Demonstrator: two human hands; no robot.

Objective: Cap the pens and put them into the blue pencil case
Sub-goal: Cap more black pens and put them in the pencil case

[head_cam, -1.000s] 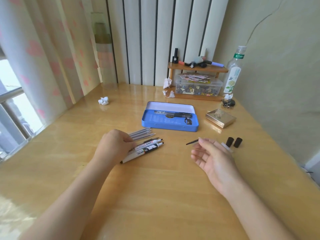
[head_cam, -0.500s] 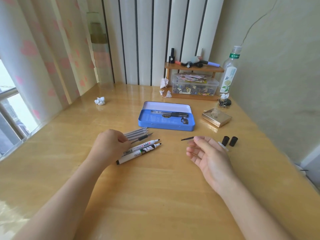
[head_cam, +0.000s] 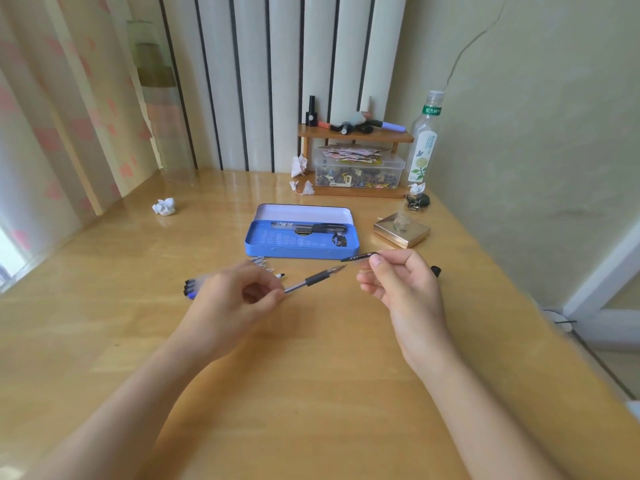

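Observation:
The blue pencil case point(head_cam: 298, 250) lies open in the middle of the desk with a capped black pen point(head_cam: 308, 228) inside. My left hand point(head_cam: 232, 299) grips an uncapped gel pen point(head_cam: 313, 280) by its barrel, tip pointing right and up. My right hand point(head_cam: 403, 285) pinches a thin black pen cap point(head_cam: 358, 257) a short way from the pen tip. More pens and markers point(head_cam: 190, 287) lie under and behind my left hand, mostly hidden. A black marker cap point(head_cam: 435, 270) peeks out behind my right hand.
A gold box point(head_cam: 401, 233) sits right of the case. At the back stand a wooden shelf point(head_cam: 356, 135), a clear plastic bin point(head_cam: 360, 171) and a bottle point(head_cam: 424, 143). Crumpled paper point(head_cam: 164, 206) lies at the left. The wall runs along the desk's right edge.
My left hand lifted a gel pen off the pile and turned it toward the right. My right hand closed on the thin black cap and raised it from the desk.

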